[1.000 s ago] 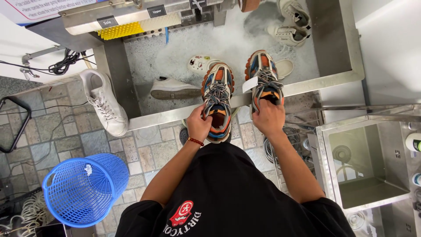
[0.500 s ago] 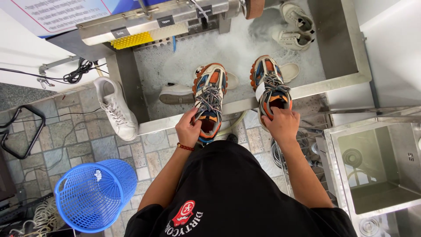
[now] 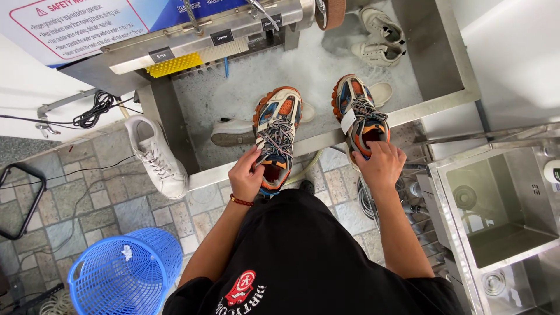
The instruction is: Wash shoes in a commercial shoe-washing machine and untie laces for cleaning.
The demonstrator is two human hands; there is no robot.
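A wide stainless steel wash basin (image 3: 449, 64) fills the top of the view, its floor covered in white foam, with a metal machine housing (image 3: 216, 26) across its back edge carrying a yellow bristle brush (image 3: 174, 64). To the right stands a smaller steel sink (image 3: 496, 210). Below the basin the floor (image 3: 87, 192) is paved with grey and tan stone tiles, and a blue plastic mesh basket (image 3: 125, 274) stands on it at the lower left. A white sneaker (image 3: 154, 154) leans against the basin's left outer wall. In the foam lie another white shoe (image 3: 233, 131) on its side and a pair of pale sneakers (image 3: 379, 38) in the far corner. The person, in a black shirt (image 3: 309, 256), holds two chunky multicoloured sneakers over the basin's front rim, toes pointing away. The left sneaker (image 3: 277, 125), orange, blue and cream with striped laces, is gripped at its collar by the left hand (image 3: 246, 175), fingers curled closed around the opening edge; a red bead bracelet (image 3: 240, 201) sits on that wrist. The right sneaker (image 3: 359, 114), with a white tag on its laces, is held by the right hand (image 3: 382, 166), fingers hooked into the heel opening and closed on it.
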